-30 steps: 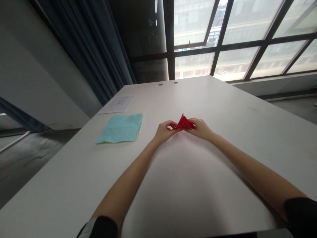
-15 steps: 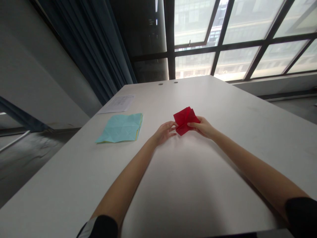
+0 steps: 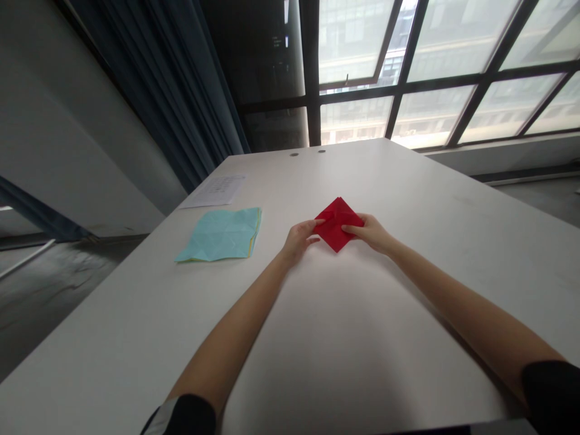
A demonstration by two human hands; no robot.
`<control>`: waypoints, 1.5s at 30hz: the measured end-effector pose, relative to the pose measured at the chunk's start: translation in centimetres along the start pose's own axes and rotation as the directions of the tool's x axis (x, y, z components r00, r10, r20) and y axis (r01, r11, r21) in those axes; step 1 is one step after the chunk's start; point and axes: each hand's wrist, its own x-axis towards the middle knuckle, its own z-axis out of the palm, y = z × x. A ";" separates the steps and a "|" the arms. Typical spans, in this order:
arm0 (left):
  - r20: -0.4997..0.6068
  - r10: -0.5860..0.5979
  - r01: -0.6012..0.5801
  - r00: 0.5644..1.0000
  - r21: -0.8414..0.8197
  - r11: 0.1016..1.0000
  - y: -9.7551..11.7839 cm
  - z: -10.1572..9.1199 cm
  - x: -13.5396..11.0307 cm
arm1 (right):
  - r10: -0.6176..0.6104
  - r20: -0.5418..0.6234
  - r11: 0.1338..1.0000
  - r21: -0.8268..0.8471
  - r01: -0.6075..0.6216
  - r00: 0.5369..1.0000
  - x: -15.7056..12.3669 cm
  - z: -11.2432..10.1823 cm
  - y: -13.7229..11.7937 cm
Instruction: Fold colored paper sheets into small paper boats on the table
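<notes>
A folded red paper [image 3: 336,225], diamond-shaped, lies nearly flat on the white table [image 3: 344,338] in the middle of the view. My left hand [image 3: 299,239] pinches its left corner with curled fingers. At the paper's right corner my right hand [image 3: 369,232] presses down and grips the edge between thumb and fingers. Both forearms stretch out from the near edge of the table.
A small stack of creased light-blue and yellow paper sheets [image 3: 222,234] lies to the left. Further back on the left is a printed white sheet [image 3: 214,191]. Dark curtains [image 3: 172,103] and a large window [image 3: 435,66] stand behind the table's far edge.
The red paper was a raised bunched shape between both hands, then opened out and tilted up. Now it is flattened into a diamond on the table, held at both side corners.
</notes>
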 end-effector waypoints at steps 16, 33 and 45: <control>-0.230 0.159 -0.087 0.960 0.296 0.951 -1.4 -0.8 0.6 | -0.085 -0.021 0.948 -0.310 0.074 0.996 0.5 -0.7 0.7; 0.063 0.267 -0.100 0.962 0.987 0.129 -1.9 -0.7 -0.9 | -0.308 0.096 0.347 -0.915 0.206 0.947 0.1 -1.5 4.2; 0.209 0.222 -0.219 0.953 0.975 0.025 -1.3 -0.3 -1.4 | -0.356 0.177 0.417 -0.849 0.326 0.917 -0.1 -1.6 4.3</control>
